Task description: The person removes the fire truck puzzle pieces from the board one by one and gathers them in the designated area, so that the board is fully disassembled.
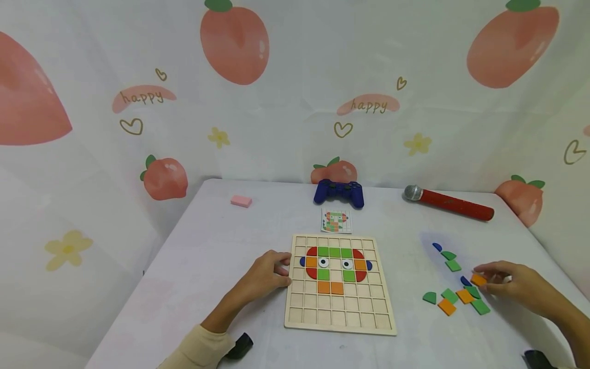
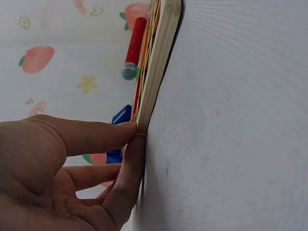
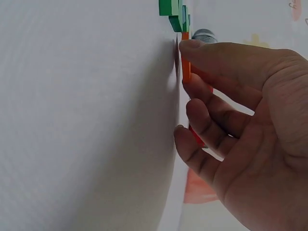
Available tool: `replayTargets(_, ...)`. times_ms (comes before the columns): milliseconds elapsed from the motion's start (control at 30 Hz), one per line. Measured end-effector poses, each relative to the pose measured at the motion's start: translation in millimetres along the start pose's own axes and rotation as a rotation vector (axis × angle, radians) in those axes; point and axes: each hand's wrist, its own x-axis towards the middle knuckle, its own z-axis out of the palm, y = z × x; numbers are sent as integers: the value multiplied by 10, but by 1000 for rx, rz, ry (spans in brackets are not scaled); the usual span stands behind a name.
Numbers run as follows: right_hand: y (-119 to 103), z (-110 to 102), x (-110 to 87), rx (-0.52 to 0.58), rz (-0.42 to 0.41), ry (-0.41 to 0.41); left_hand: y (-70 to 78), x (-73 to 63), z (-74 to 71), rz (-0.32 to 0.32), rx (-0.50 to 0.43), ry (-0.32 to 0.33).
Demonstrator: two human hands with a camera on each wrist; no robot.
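Note:
A square wooden grid board [image 1: 311,301] lies in the middle of the table, with red, orange, green and blue tiles and two eye discs forming a face. At its left edge is my left hand [image 1: 265,271]; the left wrist view shows thumb and forefinger pinching the rim. On the right, my right hand [image 1: 525,286] holds an orange square tile [image 1: 478,280] by its edges, between thumb and fingers in the right wrist view. Beside that hand lie loose tiles: a green square [image 1: 481,307], an orange square [image 1: 447,307], a green quarter-round [image 1: 429,298] and several others.
Behind the board lies a small pattern card [image 1: 336,229], with a blue game controller [image 1: 338,192] beyond it. A red microphone [image 1: 454,204] is at the back right, and a pink block [image 1: 241,201] at the back left. A printed curtain [image 1: 286,128] hangs behind the table.

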Motion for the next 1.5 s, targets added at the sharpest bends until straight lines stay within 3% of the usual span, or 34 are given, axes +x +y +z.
replayTargets(333,-211,14,-54,-60,-98,64,4,-3,4,-7,-6,0)
replayTargets(833,-953,342,-70,3,-333,50,-7,10,6,8,-3,5)
replayTargets(1233,-1579,622,34,13,-498,-22,-20,2,6,5,-6,5)
replayTargets(1500,-1882,786,70,46,-567,-134,-13,1,11,1,-5,6)
